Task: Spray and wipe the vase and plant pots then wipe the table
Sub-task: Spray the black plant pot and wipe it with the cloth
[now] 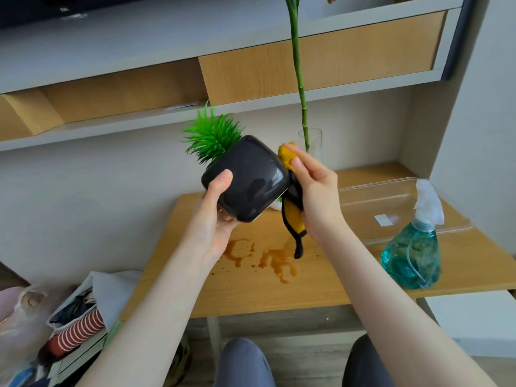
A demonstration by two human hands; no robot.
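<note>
The left hand [216,208] cups the glossy black rounded plant pot [245,178] from below, thumb curled up its near side, and holds it tipped well over above the light wooden table [321,283], so the spiky green artificial plant [212,135] points up and away. The right hand [315,191] pinches a yellow cloth with black edging [289,208] against the pot's right side, the cloth's tail dangling below.

The likeliest mishap is a slip: the pot looks slick and wet, and hard rubbing from the right could push it out of the one-handed grip. Tilted this far, the plant could also work loose. Directly below lies a brown spill [259,256], which the hanging cloth could drag through. The clear glass vase [311,143] with its tall green stem stands just behind the right hand, within reach of an accidental knock.
</note>
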